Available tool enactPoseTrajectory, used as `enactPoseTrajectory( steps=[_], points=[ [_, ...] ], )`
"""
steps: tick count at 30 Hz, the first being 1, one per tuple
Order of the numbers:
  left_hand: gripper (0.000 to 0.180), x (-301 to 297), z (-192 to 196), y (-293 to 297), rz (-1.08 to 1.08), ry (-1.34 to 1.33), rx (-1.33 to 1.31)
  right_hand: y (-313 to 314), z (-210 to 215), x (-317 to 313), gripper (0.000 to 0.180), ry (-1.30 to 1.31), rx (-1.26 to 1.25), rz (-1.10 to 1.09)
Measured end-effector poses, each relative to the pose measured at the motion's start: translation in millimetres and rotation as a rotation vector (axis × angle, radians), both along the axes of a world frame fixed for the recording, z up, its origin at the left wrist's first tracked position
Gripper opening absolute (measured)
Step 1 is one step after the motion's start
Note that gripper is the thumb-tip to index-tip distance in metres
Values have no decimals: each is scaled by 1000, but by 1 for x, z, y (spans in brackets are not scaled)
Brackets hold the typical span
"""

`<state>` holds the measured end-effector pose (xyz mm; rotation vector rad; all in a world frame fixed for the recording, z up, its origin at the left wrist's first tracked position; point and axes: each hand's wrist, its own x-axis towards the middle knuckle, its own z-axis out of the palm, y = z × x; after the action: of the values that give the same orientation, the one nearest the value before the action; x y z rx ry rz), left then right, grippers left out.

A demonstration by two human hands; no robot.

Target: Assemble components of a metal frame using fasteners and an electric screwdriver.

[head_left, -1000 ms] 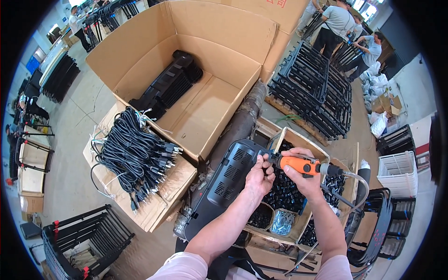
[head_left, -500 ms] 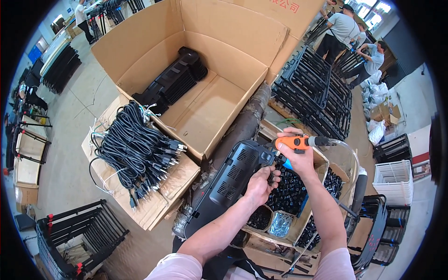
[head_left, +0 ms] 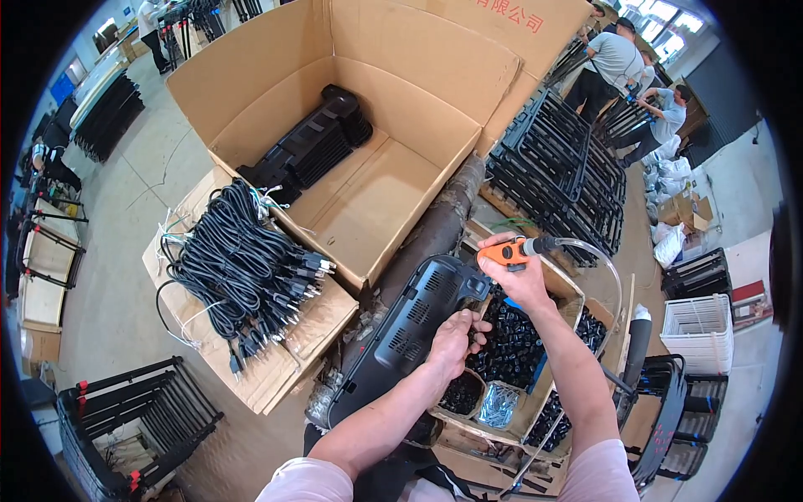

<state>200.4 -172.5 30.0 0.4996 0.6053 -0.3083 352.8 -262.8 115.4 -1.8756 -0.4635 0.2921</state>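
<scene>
**Orange driver (head_left: 504,253) held at the far end of a slanted black housing (head_left: 411,316)**

The black housing, long and vented, lies in front of the person, left of the parts crate (head_left: 571,290). Its long axis runs from near the body at lower left, away to the upper right, where a short bracket (head_left: 477,289) juts out at its far end.

The right hand (head_left: 523,283) has its fingers wrapped around the orange driver, which lies roughly crosswise, just beyond and to the right of the bracket; its tip is hidden. A clear hose (head_left: 604,261) curves from the driver's right end.

The left hand (head_left: 456,339) is just on the near side of the bracket, beside the housing's right flank. Its fingers are curled in close together; whether they pinch anything I cannot tell. So the bracket sits between the two hands, both near it.

Right of the left hand, the crate holds black plastic parts (head_left: 512,343), with silver screws (head_left: 499,405) nearer the body. Farther left, a bundle of black cables (head_left: 238,255) lies on cardboard beside a large open carton (head_left: 401,100).
</scene>
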Motion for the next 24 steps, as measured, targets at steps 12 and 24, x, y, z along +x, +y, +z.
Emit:
enactPoseTrajectory(
  steps=[12, 24],
  points=[
    [29, 0, 9, 5, 121, -15, 43, -1, -4, 3, 32, -23, -4, 5],
    [29, 19, 17, 36, 257, 170, -257, -1, 46, -58, 51, 88, 178, 97]
  ],
)
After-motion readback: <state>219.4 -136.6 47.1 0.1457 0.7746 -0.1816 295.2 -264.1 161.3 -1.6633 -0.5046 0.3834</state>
